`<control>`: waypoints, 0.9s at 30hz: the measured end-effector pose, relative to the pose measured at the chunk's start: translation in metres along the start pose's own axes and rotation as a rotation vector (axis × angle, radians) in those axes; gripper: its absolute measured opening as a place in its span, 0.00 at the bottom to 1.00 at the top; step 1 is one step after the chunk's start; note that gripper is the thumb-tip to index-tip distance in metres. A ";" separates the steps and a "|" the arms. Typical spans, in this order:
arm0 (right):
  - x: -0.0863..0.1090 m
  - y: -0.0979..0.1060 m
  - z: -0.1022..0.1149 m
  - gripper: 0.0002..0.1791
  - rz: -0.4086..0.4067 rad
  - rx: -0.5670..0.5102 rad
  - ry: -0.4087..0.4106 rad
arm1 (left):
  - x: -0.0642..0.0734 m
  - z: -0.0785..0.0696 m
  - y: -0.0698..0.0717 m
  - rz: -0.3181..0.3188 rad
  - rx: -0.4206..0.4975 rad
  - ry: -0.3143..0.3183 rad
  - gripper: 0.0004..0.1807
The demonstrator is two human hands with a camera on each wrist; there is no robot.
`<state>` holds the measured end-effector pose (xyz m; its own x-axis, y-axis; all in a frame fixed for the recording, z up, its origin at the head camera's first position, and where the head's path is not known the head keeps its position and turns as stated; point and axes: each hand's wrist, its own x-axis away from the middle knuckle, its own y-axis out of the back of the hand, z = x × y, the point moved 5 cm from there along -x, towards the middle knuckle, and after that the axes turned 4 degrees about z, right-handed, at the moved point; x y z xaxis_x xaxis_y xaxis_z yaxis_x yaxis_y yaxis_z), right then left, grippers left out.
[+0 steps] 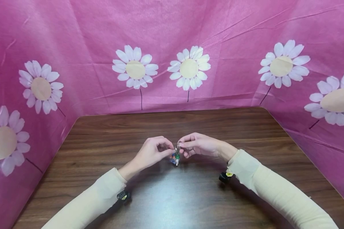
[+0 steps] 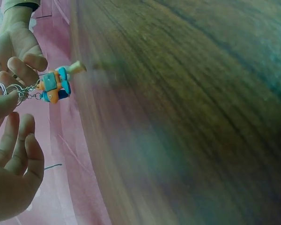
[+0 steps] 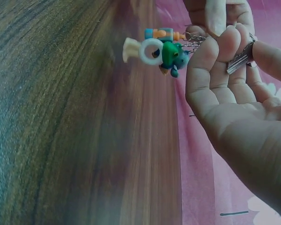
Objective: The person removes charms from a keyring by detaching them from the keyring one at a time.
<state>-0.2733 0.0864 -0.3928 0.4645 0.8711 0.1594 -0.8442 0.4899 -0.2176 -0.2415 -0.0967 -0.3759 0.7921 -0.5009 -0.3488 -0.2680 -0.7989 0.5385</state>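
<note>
Both hands meet over the middle of the table at a bunch of keychains. With thumb and forefinger, the left hand [image 1: 152, 152] pinches the metal rings [image 2: 19, 92], its other fingers loosely bent in the left wrist view. The right hand [image 1: 202, 146] pinches a small silver key [image 3: 240, 60] between thumb and fingers, close beside the rings. Small colourful figure charms [image 1: 175, 159], in orange, blue, green and white, hang below the fingertips on short chains [image 3: 195, 41]. A green figure [image 3: 171, 55] with a white ring shape dangles beside an orange one. Fingers partly hide the rings.
The dark wooden table [image 1: 103, 133] lies under both hands. Around its back and sides hangs a pink cloth [image 1: 94, 31] printed with white daisies. A black wrist camera [image 1: 224, 177] sits under the right sleeve, another device [image 1: 124, 196] under the left.
</note>
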 end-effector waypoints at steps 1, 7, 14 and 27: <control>0.000 0.000 0.000 0.09 0.004 -0.003 -0.001 | 0.000 0.000 0.000 -0.006 -0.016 0.005 0.04; 0.000 -0.001 -0.001 0.09 0.019 -0.017 0.003 | 0.002 0.004 -0.002 -0.035 -0.101 0.015 0.04; -0.001 0.000 -0.001 0.09 0.026 -0.031 0.005 | 0.002 0.007 -0.005 -0.006 -0.069 0.004 0.05; -0.001 0.005 -0.004 0.08 -0.004 -0.051 -0.023 | 0.002 0.004 -0.001 0.040 0.113 0.064 0.02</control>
<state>-0.2766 0.0882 -0.3973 0.4609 0.8686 0.1820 -0.8275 0.4947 -0.2656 -0.2416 -0.0980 -0.3799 0.8123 -0.5133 -0.2771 -0.3569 -0.8131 0.4598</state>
